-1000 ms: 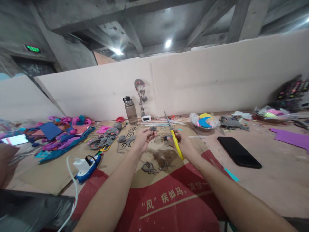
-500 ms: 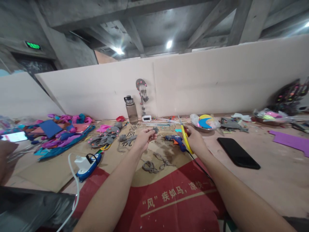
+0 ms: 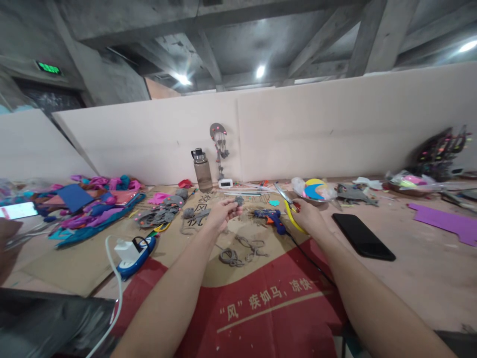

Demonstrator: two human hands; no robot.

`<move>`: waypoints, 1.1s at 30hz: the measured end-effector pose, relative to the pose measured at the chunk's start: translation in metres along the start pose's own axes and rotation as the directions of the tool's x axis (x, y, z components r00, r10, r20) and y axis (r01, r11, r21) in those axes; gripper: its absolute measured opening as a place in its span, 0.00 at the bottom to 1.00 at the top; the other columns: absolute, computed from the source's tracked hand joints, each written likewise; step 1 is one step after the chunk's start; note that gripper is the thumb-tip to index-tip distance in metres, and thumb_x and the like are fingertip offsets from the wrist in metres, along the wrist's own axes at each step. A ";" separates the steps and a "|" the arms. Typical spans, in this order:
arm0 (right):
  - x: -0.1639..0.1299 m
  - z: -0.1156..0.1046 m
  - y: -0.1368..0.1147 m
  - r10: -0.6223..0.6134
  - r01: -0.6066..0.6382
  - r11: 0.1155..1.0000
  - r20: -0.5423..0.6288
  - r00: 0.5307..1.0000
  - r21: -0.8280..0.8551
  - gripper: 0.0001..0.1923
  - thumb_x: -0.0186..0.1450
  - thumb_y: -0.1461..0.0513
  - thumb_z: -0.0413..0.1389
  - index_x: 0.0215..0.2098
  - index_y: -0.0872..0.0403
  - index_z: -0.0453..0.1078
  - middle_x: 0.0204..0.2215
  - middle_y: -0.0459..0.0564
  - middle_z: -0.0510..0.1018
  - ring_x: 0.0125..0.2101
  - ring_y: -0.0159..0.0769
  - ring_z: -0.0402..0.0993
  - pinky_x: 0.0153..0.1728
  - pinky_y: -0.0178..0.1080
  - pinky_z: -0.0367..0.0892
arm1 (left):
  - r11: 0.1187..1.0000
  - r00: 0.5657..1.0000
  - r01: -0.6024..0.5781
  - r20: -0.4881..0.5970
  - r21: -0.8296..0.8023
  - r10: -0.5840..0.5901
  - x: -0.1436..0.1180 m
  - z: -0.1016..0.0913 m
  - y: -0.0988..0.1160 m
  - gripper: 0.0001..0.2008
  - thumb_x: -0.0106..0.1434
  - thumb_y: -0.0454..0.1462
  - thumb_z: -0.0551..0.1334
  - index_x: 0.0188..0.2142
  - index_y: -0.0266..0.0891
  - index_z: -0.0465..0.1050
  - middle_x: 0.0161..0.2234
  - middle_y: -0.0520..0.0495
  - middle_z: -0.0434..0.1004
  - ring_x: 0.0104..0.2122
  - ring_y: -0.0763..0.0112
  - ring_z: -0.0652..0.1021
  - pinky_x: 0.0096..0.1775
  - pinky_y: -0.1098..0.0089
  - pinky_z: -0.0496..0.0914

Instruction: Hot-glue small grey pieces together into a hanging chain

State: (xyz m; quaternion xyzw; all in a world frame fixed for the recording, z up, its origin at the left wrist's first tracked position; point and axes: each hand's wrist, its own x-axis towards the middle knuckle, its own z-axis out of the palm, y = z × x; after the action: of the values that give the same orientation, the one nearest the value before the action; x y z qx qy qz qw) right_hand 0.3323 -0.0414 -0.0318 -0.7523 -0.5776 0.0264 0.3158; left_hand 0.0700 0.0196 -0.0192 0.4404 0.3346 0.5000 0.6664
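Observation:
Between the fingertips of my left hand [image 3: 222, 215] is a small grey felt piece [image 3: 239, 200], held above the cardboard. My right hand [image 3: 308, 217] grips a pair of scissors [image 3: 292, 214] with yellow handles; the blades point away from me to the upper left. Just left of the scissors lies a blue glue gun [image 3: 274, 219], its black cord running toward me. A small turquoise paper piece [image 3: 274, 203] lies beyond it. Grey cord [image 3: 233, 256] sits in loose loops on the cardboard [image 3: 212, 276] between my forearms.
A blue power strip [image 3: 137, 261] with a white cable stands left, near piled colourful felt [image 3: 97, 204]. A water bottle [image 3: 202, 171] and a small white clock [image 3: 225, 183] stand at the back. To the right are a black phone [image 3: 362, 236] and a bowl [image 3: 315, 196]. Another person's hand [image 3: 7, 238] shows far left.
My right hand has moved slightly right and lowered the scissors, so the blades tilt flatter. The turquoise piece shows more fully. My left hand keeps the grey piece in nearly the same place.

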 end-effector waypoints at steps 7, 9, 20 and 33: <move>-0.001 -0.004 0.004 0.031 -0.034 0.987 -0.019 0.999 -0.157 0.21 0.58 0.61 0.51 0.50 0.55 0.68 0.39 0.60 0.78 0.39 0.47 0.75 0.35 0.39 0.64 | 0.964 0.999 0.000 -0.042 0.265 0.012 0.005 -0.008 -0.005 0.09 0.48 0.30 0.68 0.31 0.32 0.72 0.22 0.46 0.75 0.20 0.74 0.75 0.23 0.74 0.69; 0.000 -0.006 0.008 0.069 -0.065 0.967 0.006 0.998 -0.248 0.20 0.58 0.61 0.51 0.48 0.56 0.69 0.38 0.62 0.78 0.39 0.50 0.74 0.34 0.41 0.64 | 0.925 0.998 0.016 -0.060 0.380 0.007 0.007 -0.011 -0.007 0.10 0.47 0.30 0.68 0.31 0.33 0.72 0.20 0.46 0.75 0.18 0.73 0.74 0.20 0.76 0.66; -0.003 -0.002 0.024 0.007 0.004 0.949 0.034 0.999 -0.316 0.30 0.57 0.62 0.53 0.59 0.52 0.61 0.49 0.66 0.71 0.44 0.51 0.70 0.41 0.45 0.64 | 0.675 0.987 0.158 -0.099 0.720 -0.126 0.004 -0.019 -0.021 0.05 0.45 0.30 0.67 0.24 0.36 0.73 0.15 0.48 0.72 0.11 0.73 0.68 0.16 0.76 0.57; -0.018 -0.007 -0.037 -0.288 0.275 0.937 0.031 0.957 0.217 0.10 0.61 0.61 0.52 0.37 0.55 0.74 0.33 0.51 0.78 0.33 0.34 0.72 0.36 0.34 0.64 | 0.210 1.000 0.005 -0.006 0.978 0.006 -0.001 -0.019 0.005 0.14 0.54 0.40 0.63 0.16 0.35 0.70 0.12 0.50 0.66 0.15 0.75 0.68 0.23 0.74 0.61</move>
State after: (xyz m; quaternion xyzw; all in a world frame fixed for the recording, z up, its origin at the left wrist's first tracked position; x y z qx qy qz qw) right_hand 0.2981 -0.0558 -0.0132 -0.6229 -0.6829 0.0654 0.3760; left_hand 0.0507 0.0240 -0.0219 0.7593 0.5772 0.1807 0.2400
